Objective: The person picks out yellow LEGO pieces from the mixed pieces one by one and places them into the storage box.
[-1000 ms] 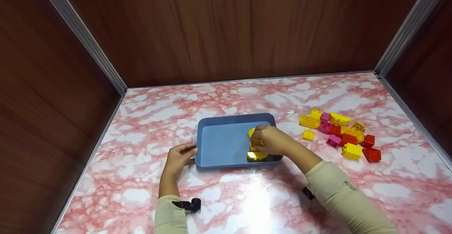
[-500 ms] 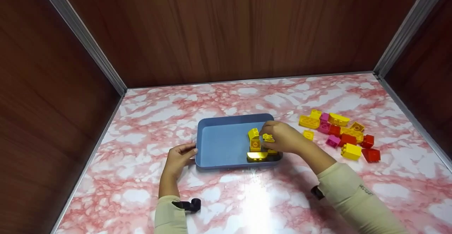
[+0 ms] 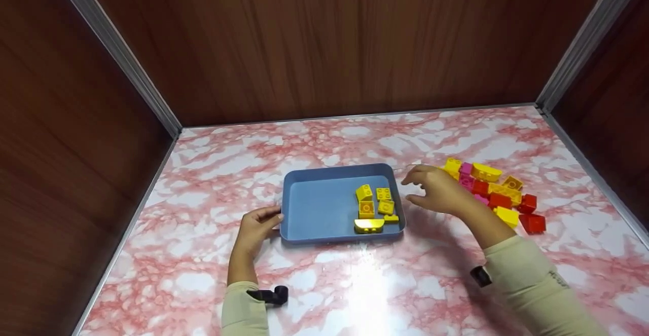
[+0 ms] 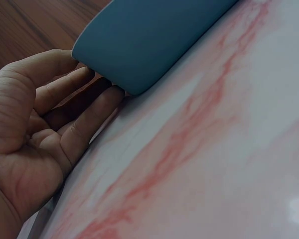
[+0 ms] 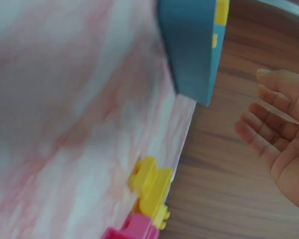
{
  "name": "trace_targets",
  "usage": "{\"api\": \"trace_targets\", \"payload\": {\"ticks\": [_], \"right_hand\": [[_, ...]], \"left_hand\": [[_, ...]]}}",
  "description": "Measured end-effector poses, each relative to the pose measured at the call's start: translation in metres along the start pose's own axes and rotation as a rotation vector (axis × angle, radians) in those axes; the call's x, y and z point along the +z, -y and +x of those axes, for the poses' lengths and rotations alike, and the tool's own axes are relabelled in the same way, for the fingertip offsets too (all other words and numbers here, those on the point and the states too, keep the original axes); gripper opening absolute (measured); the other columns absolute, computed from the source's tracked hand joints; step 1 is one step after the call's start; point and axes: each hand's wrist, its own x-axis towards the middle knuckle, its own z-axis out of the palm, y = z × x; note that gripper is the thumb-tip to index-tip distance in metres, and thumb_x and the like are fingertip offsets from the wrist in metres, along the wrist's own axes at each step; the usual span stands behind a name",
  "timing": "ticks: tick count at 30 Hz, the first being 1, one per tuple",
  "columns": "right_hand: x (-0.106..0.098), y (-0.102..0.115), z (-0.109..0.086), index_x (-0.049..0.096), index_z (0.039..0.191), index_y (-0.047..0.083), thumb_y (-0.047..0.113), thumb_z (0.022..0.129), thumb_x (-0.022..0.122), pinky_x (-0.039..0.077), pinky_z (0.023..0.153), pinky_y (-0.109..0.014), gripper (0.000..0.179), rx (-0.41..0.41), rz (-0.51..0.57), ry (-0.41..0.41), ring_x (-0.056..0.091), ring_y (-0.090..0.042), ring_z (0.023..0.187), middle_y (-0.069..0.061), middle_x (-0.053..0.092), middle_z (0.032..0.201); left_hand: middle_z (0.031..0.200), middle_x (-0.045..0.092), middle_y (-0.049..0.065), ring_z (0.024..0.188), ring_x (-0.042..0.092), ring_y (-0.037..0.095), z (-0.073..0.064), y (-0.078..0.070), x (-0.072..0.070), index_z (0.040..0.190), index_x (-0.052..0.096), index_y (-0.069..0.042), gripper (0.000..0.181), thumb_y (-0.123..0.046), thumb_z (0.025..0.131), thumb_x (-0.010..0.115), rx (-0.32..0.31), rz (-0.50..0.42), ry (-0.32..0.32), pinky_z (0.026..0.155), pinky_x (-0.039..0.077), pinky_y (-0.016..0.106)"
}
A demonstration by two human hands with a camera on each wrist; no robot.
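Observation:
A blue-grey tray (image 3: 319, 238) lies on the marbled table, with several yellow toy bricks (image 3: 366, 208) and a curved yellow brick (image 3: 369, 226) in its right part. My left hand (image 3: 258, 229) is at the tray's left end. In the left wrist view the fingertips of that hand (image 4: 50, 104) touch the outer wall of the tray (image 4: 139, 45). My right hand (image 3: 438, 190) is in the air just right of the tray, with its thumb and fingers apart. Nothing is between the fingers of this hand (image 5: 284, 129) in the right wrist view.
Right of the tray lies a loose pile of bricks: a curved yellow brick (image 3: 487, 172), a red brick (image 3: 532, 223), a pink brick (image 3: 465, 169) and several others. My right forearm partly covers it. A brown wood panel (image 3: 355, 47) rises along the table's back edge.
My right hand has let go of a yellow brick inside the tray and moved right, out past the rim toward the pile. The left hand stays at the tray's left end.

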Motion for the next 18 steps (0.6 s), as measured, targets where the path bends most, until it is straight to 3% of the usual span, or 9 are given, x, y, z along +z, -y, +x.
{"api": "trace_targets", "payload": {"ticks": [11, 18], "right_hand": [[0.006, -0.031, -0.024, 0.071, 0.109, -0.001, 0.009, 0.085, 0.074, 0.050, 0.093, -0.051, 0.026, 0.228, 0.031, 0.073, 0.058, -0.035, 0.103, -0.016, 0.064, 0.109], [0.005, -0.051, -0.036, 0.069, 0.112, -0.003, 0.009, 0.087, 0.073, 0.042, 0.102, -0.058, 0.028, 0.320, 0.024, 0.098, 0.053, -0.039, 0.116, -0.019, 0.061, 0.120]], "left_hand": [[0.118, 0.063, 0.022, 0.083, 0.066, 0.018, -0.001, 0.000, 0.001, 0.118, 0.061, 0.016, 0.035, 0.004, 0.086, 0.069, -0.001, 0.008, -0.003, 0.072, 0.061, 0.035], [0.108, 0.066, 0.020, 0.082, 0.066, 0.019, -0.001, -0.001, 0.000, 0.117, 0.061, 0.016, 0.035, 0.004, 0.086, 0.069, -0.012, 0.007, 0.002, 0.071, 0.061, 0.033]]}}
